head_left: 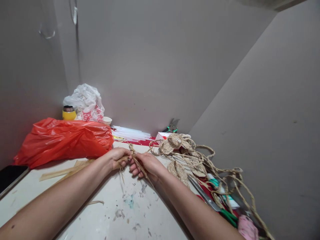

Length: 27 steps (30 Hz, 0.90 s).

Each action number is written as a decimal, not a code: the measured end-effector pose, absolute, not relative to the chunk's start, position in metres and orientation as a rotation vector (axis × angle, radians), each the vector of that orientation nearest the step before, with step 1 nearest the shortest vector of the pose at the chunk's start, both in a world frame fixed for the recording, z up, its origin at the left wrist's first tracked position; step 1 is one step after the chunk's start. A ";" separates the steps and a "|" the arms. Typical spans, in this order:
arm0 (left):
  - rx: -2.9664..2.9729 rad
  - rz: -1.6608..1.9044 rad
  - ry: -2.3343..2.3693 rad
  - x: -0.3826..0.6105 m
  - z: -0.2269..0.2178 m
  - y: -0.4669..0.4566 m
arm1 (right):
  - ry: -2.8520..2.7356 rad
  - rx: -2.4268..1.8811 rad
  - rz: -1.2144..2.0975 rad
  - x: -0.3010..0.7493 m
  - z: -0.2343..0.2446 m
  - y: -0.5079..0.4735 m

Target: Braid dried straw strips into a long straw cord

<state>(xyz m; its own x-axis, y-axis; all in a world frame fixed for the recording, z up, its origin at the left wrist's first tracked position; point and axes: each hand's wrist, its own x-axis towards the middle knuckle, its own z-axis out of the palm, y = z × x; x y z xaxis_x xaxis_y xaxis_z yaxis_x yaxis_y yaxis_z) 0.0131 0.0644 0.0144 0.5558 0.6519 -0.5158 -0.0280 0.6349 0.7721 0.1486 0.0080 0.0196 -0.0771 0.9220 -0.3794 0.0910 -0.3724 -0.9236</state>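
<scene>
My left hand (117, 158) and my right hand (146, 164) meet near the middle of a white table (75, 213), fingers pinched together. Both grip a bundle of dry straw strands (132, 153) that is twisted into a short cord between them. Loose flat ends of the straw (65, 170) trail off to the left across the table, and thinner ends hang down under my right hand.
A red plastic bag (65, 140) lies at the back left, with a white bag (86, 101), a yellow jar (69, 113) and a paper cup (107, 120) behind. Coiled straw rope pieces (185, 156) and scissors (212, 203) sit to the right by the wall.
</scene>
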 end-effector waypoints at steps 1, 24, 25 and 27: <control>0.792 0.453 0.905 0.012 0.016 0.065 | -1.151 -1.515 1.397 0.151 0.020 0.009; 0.797 0.466 1.031 0.016 0.011 0.061 | -2.040 -1.723 0.106 0.174 -0.011 0.023; 0.798 0.474 1.043 0.017 0.012 0.059 | -1.995 -1.758 0.086 0.176 -0.009 0.025; 0.803 0.496 1.059 0.017 0.011 0.057 | -1.929 -1.696 0.026 0.177 -0.008 0.036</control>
<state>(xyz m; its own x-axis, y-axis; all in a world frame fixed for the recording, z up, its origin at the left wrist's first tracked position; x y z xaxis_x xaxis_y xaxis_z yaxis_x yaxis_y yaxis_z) 0.0170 0.0573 0.0107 0.4235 0.7042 -0.5700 0.0126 0.6245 0.7809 0.1773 0.0360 -0.0077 -0.0385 0.9180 0.3947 0.9070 0.1979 -0.3718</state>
